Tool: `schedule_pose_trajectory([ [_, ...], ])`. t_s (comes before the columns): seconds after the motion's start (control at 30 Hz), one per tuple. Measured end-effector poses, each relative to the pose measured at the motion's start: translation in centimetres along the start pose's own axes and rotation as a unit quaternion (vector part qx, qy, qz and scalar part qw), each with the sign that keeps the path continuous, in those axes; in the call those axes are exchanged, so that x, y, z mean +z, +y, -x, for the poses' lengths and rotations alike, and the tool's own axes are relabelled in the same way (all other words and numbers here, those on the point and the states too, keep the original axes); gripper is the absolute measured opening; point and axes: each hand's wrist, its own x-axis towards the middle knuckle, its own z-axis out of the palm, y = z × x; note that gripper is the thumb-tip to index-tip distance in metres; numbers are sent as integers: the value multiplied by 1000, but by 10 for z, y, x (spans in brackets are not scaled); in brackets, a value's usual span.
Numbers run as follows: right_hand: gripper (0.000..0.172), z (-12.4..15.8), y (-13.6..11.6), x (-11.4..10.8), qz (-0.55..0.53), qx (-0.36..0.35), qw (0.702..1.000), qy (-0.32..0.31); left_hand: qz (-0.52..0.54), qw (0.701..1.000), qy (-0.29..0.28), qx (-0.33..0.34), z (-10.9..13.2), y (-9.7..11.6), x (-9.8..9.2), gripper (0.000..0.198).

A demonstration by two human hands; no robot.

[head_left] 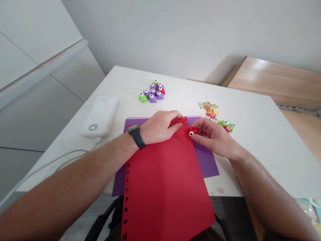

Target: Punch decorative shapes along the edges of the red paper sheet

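The red paper (163,187) lies lengthwise, its long axis pointing away from the person, with star holes down its left edge, on purple paper (207,167) on the white tabletop (250,140). The right hand's (215,139) fingers (203,124) pinch a plastic red punch (193,131) at the sheet's far edge; the left hand (159,127) lies flat on it, unclenched.

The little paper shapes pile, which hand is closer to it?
Right. The right hand is just below the pile of paper shapes; the left hand is farther off to the pile's left, on the red paper.
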Motion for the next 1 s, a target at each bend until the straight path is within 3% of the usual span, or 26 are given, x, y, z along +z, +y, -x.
schedule_pose_trajectory([
  [0.37, 31, -1, -6, 6, -26, -4, 999, -20, 18, 1000, -3, 10, 1, 3, 0, 22],
  [0.63, 37, -3, -3, 13, -30, 9, 999, 4, 23, 1000, 1, 8, 1, 6, -1, 17],
  [1.0, 30, -1, -8, 7, -31, 26, 999, -14, 32, 999, 5, 15, 2, 7, -2, 16],
])
